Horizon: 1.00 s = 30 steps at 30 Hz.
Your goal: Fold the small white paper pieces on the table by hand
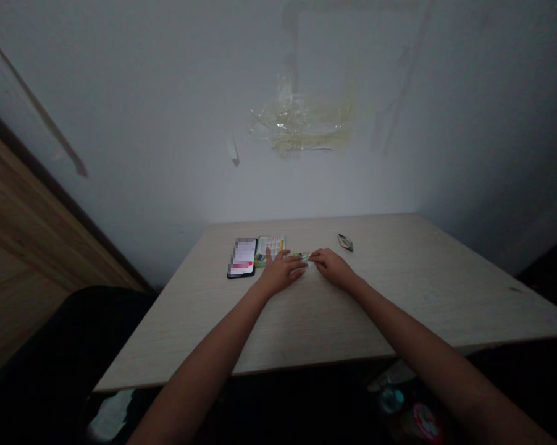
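My left hand [282,272] lies on the table with its fingers stretched out over a small strip of green and white printed paper [301,255]. At the strip's right end, the fingers of my right hand [331,267] are pressed together on the paper. Much of the strip is hidden under both hands. Just beyond my left thumb lies a colourful printed sheet [272,245], partly covered by that hand. A phone [242,257] with a lit screen rests left of the sheet. To the upper right sits a small folded piece of printed paper [346,241].
The pale wooden table [380,309] meets a wall [167,123] with peeling clear tape [301,127]. Wooden boards [19,228] stand at the left. A dark chair-like shape [88,321] is beside the table. Below its front edge, a bottle [392,398] shows dimly.
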### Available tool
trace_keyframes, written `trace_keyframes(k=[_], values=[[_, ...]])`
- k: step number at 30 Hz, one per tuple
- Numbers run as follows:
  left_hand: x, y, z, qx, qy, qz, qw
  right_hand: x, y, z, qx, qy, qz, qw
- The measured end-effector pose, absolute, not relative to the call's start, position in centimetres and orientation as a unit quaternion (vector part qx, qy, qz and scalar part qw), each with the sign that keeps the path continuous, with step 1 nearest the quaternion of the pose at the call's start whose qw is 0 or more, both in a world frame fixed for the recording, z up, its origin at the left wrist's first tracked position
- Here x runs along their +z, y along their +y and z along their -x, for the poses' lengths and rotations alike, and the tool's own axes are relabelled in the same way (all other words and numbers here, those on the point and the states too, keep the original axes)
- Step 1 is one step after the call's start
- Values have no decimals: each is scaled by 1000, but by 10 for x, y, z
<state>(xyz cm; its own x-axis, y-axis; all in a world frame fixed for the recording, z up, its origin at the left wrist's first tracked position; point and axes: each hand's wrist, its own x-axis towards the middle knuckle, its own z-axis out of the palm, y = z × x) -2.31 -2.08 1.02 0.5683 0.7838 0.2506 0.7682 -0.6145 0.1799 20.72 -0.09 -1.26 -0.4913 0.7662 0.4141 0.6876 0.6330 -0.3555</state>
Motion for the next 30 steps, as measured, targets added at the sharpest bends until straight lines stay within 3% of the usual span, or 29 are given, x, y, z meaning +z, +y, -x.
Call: trace_keyframes(k=[10, 20, 30], values=[[8, -20, 24, 158, 431, -888, 18, -5, -5, -204, 24, -879, 415, 234], [8, -22, 22, 168, 423, -890, -2, -18, 9, -210, 74, -867, 401, 287], [7, -20, 24, 154, 420, -894, -5, -16, 3, -212, 78, -867, 402, 283]])
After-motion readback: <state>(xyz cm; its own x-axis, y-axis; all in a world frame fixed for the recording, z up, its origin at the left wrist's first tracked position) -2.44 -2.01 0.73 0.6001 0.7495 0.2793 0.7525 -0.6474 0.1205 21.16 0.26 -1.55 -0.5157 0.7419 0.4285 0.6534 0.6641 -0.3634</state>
